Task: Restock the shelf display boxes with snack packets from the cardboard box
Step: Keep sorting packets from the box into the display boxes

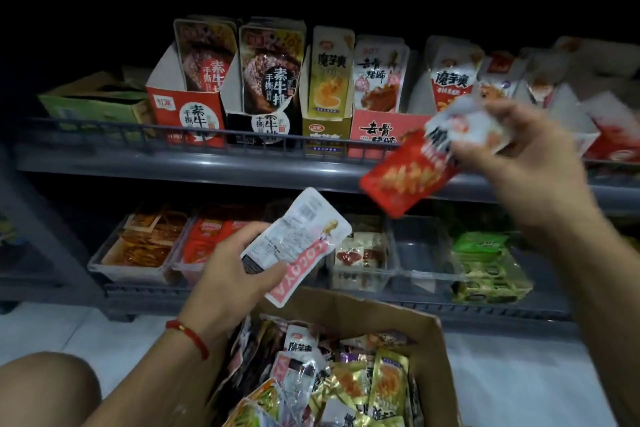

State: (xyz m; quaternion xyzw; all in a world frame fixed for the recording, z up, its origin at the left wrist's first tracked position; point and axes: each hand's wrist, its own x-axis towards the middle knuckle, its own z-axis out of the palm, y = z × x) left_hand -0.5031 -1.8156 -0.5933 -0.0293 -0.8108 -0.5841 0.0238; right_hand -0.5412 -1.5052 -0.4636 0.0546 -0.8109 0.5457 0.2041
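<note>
Cardboard, brown and open-topped, the cardboard box (429, 350) sat low in the middle, heaped with mixed snack packets. Above its left rim, the left hand (225, 274), a red string bracelet (188, 336) at its wrist, gripped a white and pink packet (298, 243) between thumb and fingers, its long axis slanting from lower left to upper right. Further right and higher, in front of the upper shelf (207, 166), the right hand (516, 156) pinched a red packet (408, 173) together with blurred white ones, the red one hanging down to the left. Display boxes (187, 114) stood behind it.
</note>
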